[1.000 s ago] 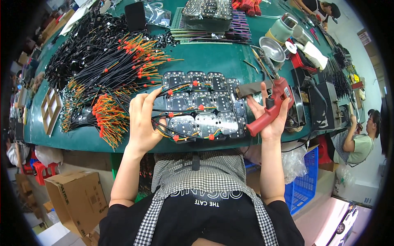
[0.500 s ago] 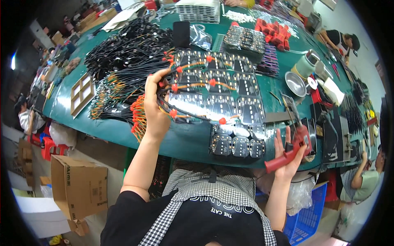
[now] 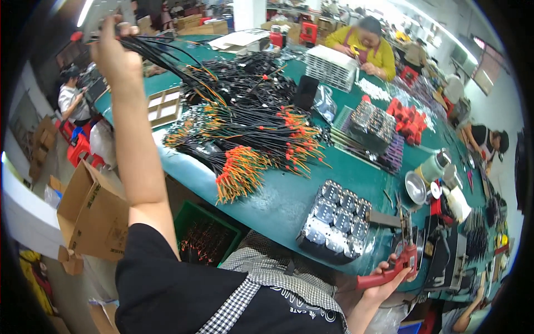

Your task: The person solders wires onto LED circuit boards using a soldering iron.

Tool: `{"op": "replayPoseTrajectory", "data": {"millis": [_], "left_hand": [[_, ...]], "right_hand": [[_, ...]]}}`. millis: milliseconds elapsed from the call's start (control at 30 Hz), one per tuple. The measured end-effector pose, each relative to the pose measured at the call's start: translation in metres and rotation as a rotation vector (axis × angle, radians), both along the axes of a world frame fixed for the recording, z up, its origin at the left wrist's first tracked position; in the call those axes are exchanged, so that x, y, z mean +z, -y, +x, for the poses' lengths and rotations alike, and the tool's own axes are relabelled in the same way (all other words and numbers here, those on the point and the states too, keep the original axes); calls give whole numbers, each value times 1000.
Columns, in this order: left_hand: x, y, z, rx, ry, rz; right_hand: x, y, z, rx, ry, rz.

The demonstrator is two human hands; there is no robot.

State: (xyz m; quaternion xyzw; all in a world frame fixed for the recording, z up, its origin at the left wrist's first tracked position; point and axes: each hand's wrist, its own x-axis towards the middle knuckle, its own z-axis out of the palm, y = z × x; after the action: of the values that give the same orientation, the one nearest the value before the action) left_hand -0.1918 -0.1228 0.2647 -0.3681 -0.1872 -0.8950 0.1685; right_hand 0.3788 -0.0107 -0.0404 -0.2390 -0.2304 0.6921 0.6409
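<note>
The bundle of black wires [image 3: 153, 55] hangs high above the far left of the green table [image 3: 278, 200], its ends trailing back toward the heap of orange- and red-tipped wires [image 3: 250, 133]. The left hand [image 3: 114, 53] is closed round it at the top of the picture — by the look of it, the step is carrying a finished harness up and away from the bench. Setting it down will call for a free spot clear of the heap, so nothing tangles. The left arm is stretched nearly straight, elbow low. The right hand [image 3: 384, 281] sits at the near table edge, wrapped round a red-handled tool [image 3: 397, 264], just beside the tray of metal parts [image 3: 336, 220].
</note>
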Motion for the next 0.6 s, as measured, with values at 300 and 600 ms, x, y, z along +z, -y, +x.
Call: {"op": "replayPoseTrajectory", "data": {"millis": [300,600], "left_hand": [[-30,254,-49,818,15,-528],[-384,380,-20,1121,-88,-1798]], "right_hand": [[11,-5,-15,144,-114,-12],[40,-3,-42,410,-17,69]]}}
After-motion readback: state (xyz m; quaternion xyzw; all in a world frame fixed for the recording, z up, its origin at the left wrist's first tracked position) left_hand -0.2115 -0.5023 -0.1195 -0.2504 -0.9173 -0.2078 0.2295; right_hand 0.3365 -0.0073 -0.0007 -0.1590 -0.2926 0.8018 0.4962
